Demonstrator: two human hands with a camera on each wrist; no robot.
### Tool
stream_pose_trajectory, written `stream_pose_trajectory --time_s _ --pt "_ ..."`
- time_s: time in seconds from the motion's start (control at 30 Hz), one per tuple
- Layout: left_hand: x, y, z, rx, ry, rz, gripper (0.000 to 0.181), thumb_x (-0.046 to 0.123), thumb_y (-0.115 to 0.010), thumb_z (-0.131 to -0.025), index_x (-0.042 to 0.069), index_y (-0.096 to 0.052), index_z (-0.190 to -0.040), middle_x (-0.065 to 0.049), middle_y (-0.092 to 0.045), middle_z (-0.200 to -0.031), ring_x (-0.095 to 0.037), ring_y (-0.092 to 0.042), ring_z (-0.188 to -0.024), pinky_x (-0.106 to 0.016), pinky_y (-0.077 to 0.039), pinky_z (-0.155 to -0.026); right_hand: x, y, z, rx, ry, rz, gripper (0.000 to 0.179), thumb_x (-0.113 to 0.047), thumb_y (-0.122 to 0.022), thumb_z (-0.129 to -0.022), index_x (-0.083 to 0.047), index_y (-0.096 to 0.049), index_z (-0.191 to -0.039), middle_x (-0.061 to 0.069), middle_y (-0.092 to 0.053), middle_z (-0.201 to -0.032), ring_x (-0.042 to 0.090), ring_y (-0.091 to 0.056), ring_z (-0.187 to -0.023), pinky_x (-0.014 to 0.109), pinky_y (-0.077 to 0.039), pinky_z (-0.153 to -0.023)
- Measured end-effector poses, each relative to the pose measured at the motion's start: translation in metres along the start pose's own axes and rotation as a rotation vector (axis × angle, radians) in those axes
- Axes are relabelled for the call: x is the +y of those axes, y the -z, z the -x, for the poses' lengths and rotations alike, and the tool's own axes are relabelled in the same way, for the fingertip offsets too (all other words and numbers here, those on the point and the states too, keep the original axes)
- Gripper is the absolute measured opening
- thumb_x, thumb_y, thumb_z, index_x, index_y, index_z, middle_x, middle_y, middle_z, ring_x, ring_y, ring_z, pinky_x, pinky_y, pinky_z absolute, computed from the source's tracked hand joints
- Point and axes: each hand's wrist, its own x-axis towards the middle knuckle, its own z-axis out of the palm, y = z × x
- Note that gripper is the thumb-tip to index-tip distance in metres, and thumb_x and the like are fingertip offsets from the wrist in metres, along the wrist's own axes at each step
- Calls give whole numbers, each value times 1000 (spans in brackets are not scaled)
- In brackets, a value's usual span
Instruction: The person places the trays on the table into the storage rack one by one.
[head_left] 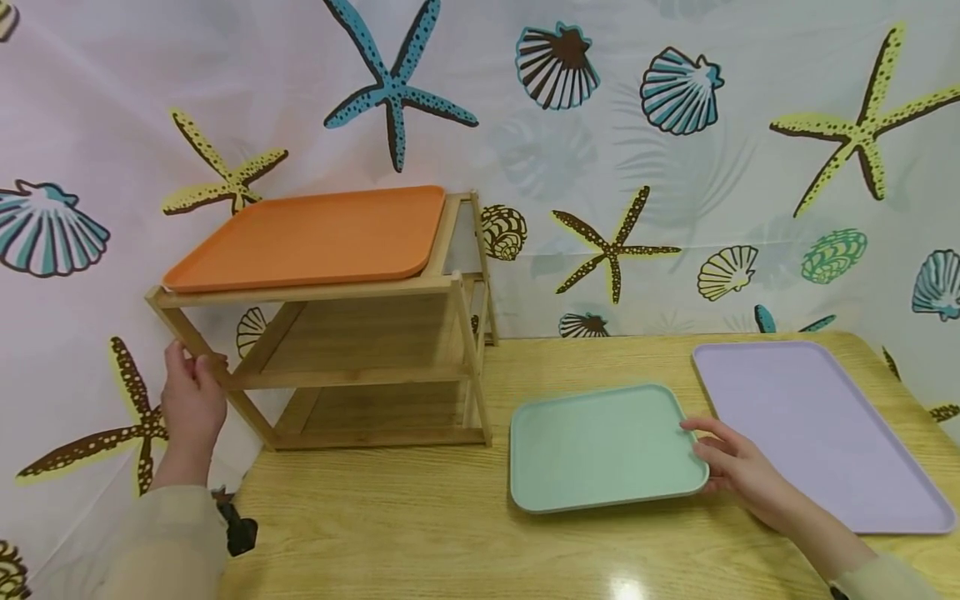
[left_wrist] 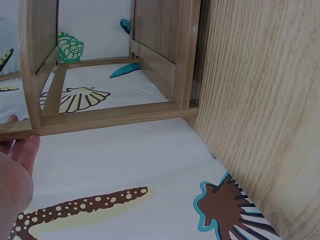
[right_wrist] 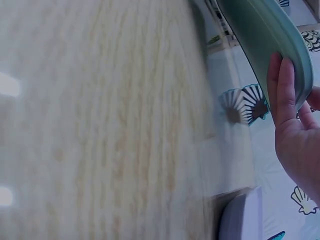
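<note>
A three-tier wooden shelf rack (head_left: 360, 375) stands at the left of the table, with an orange tray (head_left: 315, 237) lying on its top tier. My left hand (head_left: 193, 396) grips the rack's front left post, and the left wrist view shows the fingers around that wooden bar (left_wrist: 115, 116). My right hand (head_left: 738, 467) holds the right edge of a mint green tray (head_left: 607, 450), thumb above and fingers beneath. In the right wrist view the fingers (right_wrist: 286, 90) lie against the green tray's underside, which is raised off the tabletop.
A larger lilac tray (head_left: 817, 433) lies on the right side of the wooden table (head_left: 390, 517), partly behind my right forearm. A cloth with starfish and shells (head_left: 585, 150) hangs behind and beside the table. Some small black object (head_left: 238, 525) shows near my left sleeve.
</note>
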Motion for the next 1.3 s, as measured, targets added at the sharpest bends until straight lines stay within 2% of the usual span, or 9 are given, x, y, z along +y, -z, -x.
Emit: stream_pose_trajectory --time_s 0.27,0.47,0.73,0.97,1.17,1.3 --pt "0 0 -1 -10 14 -11 40 21 -24 -106 13 -26 -146 -26 -56 -123 -47 -55 -106 -43 -38 -70 -8 -5 19 -54 29 -86 33 -11 -37 -106 -27 -52 -131 1 -61 -107 17 -64 -89 34 -55 -73" --pt "-2 1 1 -6 -3 -4 40 20 -24 -106 13 -27 -145 -24 -58 -125 -45 -55 -108 -40 -38 -70 -13 -22 24 -133 62 -163 36 -6 -33 -106 -23 -51 -133 2 -61 -108 19 -65 -91 36 -56 -76" --pt "0 4 3 14 -58 -6 40 19 -27 -106 13 -30 -145 -23 -60 -123 -43 -57 -104 -37 -38 -69 -24 -66 18 -179 67 -211 34 -5 -37 -105 -23 -50 -131 3 -59 -110 19 -66 -92 36 -56 -75" --pt "-1 7 2 6 -53 -18 40 19 -28 -106 15 -31 -146 -20 -62 -123 -37 -58 -102 -31 -37 -67 -31 -111 2 -188 165 -231 33 -1 -41 -103 -19 -50 -129 6 -59 -108 19 -66 -88 35 -57 -71" --pt "-1 7 -1 -11 -50 -25 40 19 -29 -106 16 -31 -146 -19 -62 -122 -28 -55 -92 -27 -37 -64 -36 -142 -12 -160 175 -203 29 -3 -45 -102 -17 -49 -127 8 -57 -107 19 -66 -86 34 -56 -69" --pt "-3 9 -1 -25 -56 -12 41 19 -29 -106 15 -30 -146 -20 -62 -122 -32 -57 -97 -26 -37 -65 -38 -161 -22 -137 154 -190 27 -5 -48 -101 -12 -47 -127 10 -56 -107 18 -66 -84 34 -56 -68"
